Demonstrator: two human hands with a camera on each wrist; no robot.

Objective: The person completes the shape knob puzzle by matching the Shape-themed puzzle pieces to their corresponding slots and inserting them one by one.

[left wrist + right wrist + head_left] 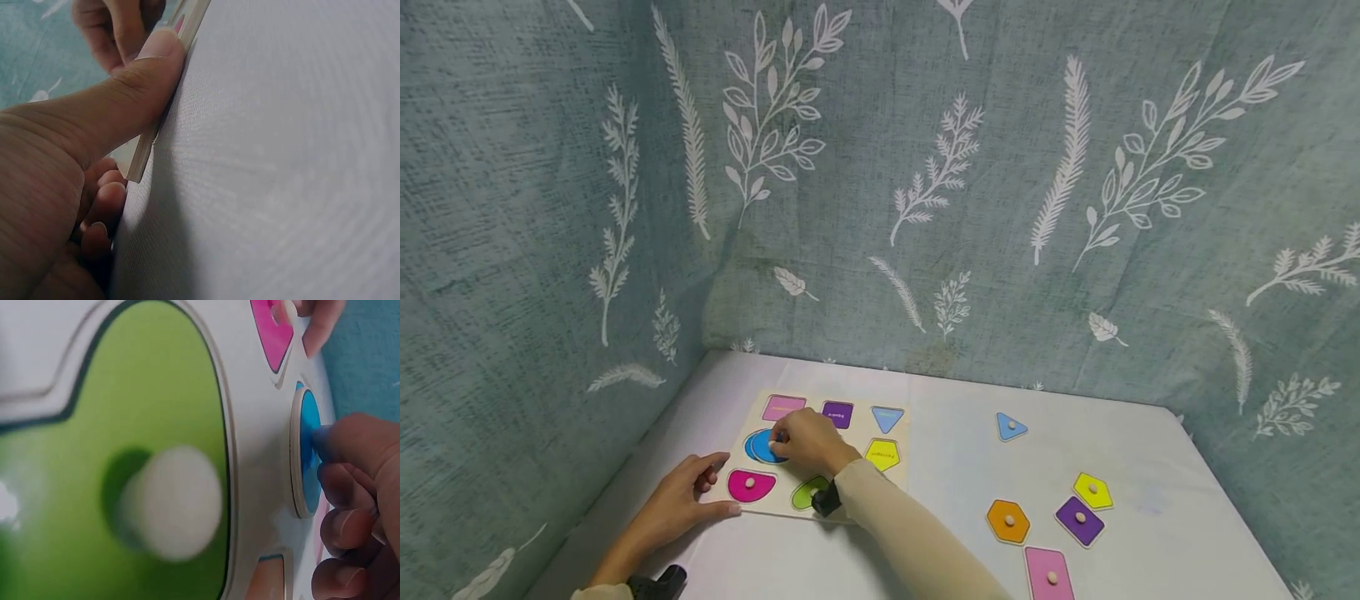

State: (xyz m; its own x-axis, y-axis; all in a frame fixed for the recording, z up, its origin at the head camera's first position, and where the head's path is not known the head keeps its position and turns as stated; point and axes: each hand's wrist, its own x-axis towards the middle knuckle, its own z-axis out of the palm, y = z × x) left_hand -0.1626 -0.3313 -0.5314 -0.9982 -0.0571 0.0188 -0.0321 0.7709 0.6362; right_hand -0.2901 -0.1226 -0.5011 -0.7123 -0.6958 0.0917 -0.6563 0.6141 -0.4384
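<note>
My right hand [811,440] pinches the blue circle piece [762,450] of a knob puzzle, its knob hidden behind the fingers. This piece overlaps the blue round recess, shifted a little to the right of it; in the right wrist view its pale edge stands above the board. With thumb and curled fingers, my left hand [681,500] grips the near left corner of the puzzle board [784,495]. Its thumb [134,81] lies along the near edge in the left wrist view. A magenta piece [760,487] and a rounded green piece [162,381] sit in the board.
Right of the board lie a light blue triangle [1009,427], an orange hexagon [1000,523], a yellow pentagon [1093,501], a purple square [1075,530] and a pink rectangle [1042,570]. Matching coloured recesses show along the board's back and right. Patterned cloth [865,183] hangs behind the white table.
</note>
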